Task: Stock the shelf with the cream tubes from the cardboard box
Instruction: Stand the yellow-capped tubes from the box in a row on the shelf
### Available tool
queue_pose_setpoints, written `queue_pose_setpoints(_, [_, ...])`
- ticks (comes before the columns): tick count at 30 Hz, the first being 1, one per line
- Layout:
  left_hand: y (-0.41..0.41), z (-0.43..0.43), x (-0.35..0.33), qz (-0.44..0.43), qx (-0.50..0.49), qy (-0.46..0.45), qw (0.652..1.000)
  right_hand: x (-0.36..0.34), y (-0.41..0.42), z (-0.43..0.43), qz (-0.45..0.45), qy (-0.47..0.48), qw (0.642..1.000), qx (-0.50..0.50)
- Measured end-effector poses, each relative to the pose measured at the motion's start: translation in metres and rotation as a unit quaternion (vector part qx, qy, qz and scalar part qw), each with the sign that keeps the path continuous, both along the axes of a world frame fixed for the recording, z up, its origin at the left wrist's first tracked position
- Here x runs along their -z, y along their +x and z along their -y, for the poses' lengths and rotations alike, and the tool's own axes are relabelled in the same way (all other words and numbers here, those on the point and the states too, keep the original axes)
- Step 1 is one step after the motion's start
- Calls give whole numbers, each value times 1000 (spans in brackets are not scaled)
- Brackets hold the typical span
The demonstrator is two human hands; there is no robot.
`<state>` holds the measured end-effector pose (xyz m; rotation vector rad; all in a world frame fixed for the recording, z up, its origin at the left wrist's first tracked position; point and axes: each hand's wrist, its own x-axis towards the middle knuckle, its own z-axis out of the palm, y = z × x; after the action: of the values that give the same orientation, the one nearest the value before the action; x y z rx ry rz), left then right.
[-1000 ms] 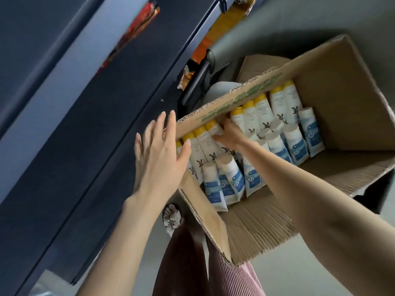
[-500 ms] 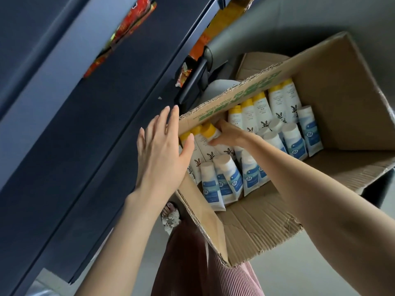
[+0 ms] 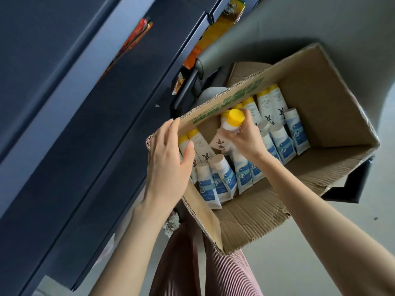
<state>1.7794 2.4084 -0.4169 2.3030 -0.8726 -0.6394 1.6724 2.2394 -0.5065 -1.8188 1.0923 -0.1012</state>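
Grey floor [image 3: 382,178]; tube [image 3: 221,142] partly behind right fingers [image 3: 248,123]

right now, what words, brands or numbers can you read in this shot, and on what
Nothing reads clearly enough to quote.
cardboard box: green print on the flap, blurred.
yellow-capped tubes: black brush-style mark and small print, illegible.
blue-labelled tubes: round white logo, too small.
shelf packets: print blurred.
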Motion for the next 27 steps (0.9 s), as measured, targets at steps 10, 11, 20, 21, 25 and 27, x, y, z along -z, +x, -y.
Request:
queue_pose_setpoints(10, [-36, -1, -7, -191, -9, 5, 982, -49, -33, -18, 198, 258, 887, 327])
queue_pose_setpoints(11, [-38, -1, -6, -218, -1, 24, 976, -52, -34, -22, 221, 302, 857, 353])
queue_pose_setpoints(20, [-33, -4, -2, -350, -175, -113, 913, -77, -32, -84, 247, 512, 774, 279])
queue_pose_setpoints(21, [-31, -6, -3, -352, -202, -137, 904, -79, -29, -92, 243, 528, 770, 263])
queue_pose_setpoints(25, [-22, -11, -5, -373, -254, -187, 872, -83, -18, -119, 242, 559, 758, 234])
queue_pose_setpoints(27, [-17, -13, -6, -382, -259, -186, 867, -83, -15, -124, 244, 566, 755, 221])
